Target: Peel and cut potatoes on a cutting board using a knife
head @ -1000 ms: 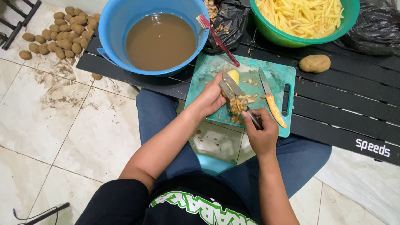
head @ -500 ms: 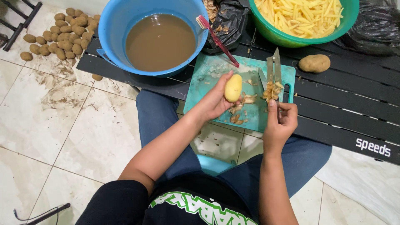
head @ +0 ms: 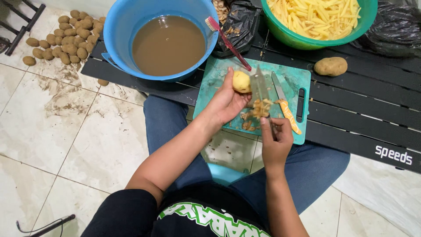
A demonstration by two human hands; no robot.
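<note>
My left hand (head: 226, 103) holds a peeled yellow potato (head: 241, 81) over the teal cutting board (head: 296, 75). My right hand (head: 275, 141) grips a knife (head: 260, 87) with its blade pointing away from me, right beside the potato. Potato peels (head: 258, 109) cling to the blade and lie on the board under it. A second knife with an orange handle (head: 285, 107) lies on the board to the right.
A blue basin of muddy water (head: 169, 44) with a red toothbrush (head: 228, 41) on its rim stands on the black slatted table (head: 364, 109). A green bowl of cut potato sticks (head: 318, 19), an unpeeled potato (head: 330, 66), black bags (head: 239, 22) and a floor pile of potatoes (head: 66, 41) surround it.
My left hand lifted the potato off the board and moved it up. My right hand raised the knife with peels on its blade, then brought it left beside the potato.
</note>
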